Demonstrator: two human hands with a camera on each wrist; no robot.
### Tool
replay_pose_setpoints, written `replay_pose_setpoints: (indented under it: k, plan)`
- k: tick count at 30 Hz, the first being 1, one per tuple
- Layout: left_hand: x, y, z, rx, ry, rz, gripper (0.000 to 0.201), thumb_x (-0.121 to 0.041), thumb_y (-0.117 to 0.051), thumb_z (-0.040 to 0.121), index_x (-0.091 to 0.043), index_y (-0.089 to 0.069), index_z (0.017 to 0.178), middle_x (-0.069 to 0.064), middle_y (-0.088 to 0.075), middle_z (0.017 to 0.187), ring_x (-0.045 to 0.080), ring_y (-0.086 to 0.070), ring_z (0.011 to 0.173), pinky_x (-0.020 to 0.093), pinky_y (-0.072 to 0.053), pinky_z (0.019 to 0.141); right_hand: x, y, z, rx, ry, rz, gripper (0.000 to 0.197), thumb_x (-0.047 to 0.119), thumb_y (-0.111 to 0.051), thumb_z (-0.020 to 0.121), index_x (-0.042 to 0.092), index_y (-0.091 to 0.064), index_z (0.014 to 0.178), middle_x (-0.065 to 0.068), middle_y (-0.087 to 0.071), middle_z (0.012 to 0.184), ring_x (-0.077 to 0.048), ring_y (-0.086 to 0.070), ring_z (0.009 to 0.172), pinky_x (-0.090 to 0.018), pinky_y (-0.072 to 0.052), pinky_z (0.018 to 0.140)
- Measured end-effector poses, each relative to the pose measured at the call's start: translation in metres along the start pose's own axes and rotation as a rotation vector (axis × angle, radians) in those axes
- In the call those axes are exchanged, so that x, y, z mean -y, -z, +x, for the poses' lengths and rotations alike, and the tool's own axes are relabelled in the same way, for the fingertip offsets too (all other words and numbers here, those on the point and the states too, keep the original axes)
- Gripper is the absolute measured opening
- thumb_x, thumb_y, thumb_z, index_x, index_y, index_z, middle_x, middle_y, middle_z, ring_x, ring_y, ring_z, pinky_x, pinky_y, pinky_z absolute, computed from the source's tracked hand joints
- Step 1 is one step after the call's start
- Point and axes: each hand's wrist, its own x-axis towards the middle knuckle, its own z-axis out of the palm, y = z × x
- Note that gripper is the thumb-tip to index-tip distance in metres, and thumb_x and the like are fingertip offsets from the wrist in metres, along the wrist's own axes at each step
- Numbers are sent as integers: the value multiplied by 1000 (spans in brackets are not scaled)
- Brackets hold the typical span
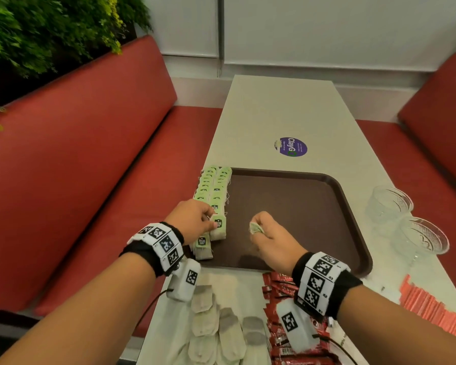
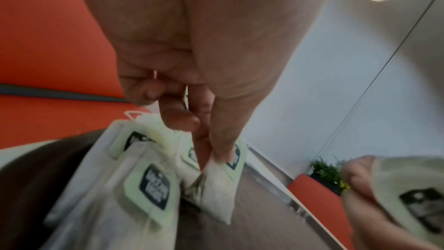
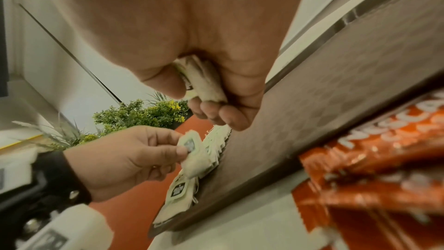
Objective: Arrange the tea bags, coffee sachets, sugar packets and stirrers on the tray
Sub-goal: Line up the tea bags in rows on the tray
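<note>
Loose tea bags (image 1: 216, 322) lie at 6 o'clock on the table (image 1: 282, 109), with red coffee sachets (image 1: 277, 299) beside them at 5 o'clock and orange packets (image 1: 429, 306) at 4 o'clock. Beyond them sits the brown tray (image 1: 295, 206), carrying two rows of tea bags (image 1: 212, 188) along its 9 o'clock edge. Left hand (image 1: 192, 219) pinches a tea bag (image 1: 218, 227) at the near end of those rows. Right hand (image 1: 271, 235), over the tray's middle, has its grip closed round another tea bag (image 1: 256, 228). Two glass bowls (image 1: 406, 219) stand at 3 o'clock.
</note>
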Motion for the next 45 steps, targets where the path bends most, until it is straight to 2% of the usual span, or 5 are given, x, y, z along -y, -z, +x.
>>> replay_pose_setpoints:
  k: [6,13,29,35,45]
  plan:
    - [4,-7,23,-43,106,200,20,-38,-78,81,-30,-70,97,-9,-69,90,14,-65,88,34,-56,83,-5,9,6,70,0,26,13,10,-33,104,21,-38,107,-4,-72,90,-28,-62,67,-34,-52,60]
    - [-8,-19,17,-104,73,302,34,-56,-68,83,-29,-50,95,-7,-59,85,18,-58,80,31,-44,66,-3,12,4,80,15,70,6,23,-40,107,20,-43,110,4,-75,103,-29,-63,57,-49,-60,64]
    - [-8,-5,-17,94,93,417,41,-61,-72,75,-29,-47,81,-6,-59,83,15,-57,74,29,-42,60,-10,6,-1,50,44,-47,16,29,-46,105,18,-53,97,10,-66,66,-12,-52,52,-38,-51,58]
    - [-3,-8,-26,120,85,425,43,-58,-78,72,-26,-51,83,-7,-60,83,12,-55,73,29,-39,58,-7,1,4,-44,51,-135,19,34,-60,98,19,-58,87,0,-64,80,-17,-58,70,-36,-50,68]
    - [-39,3,-44,10,-332,-140,8,-35,-69,92,-27,-70,90,-25,-62,70,5,-44,54,17,-35,53,7,-9,10,-79,107,-118,19,34,-67,93,18,-62,85,-1,-65,79,-19,-61,74,-37,-50,69]
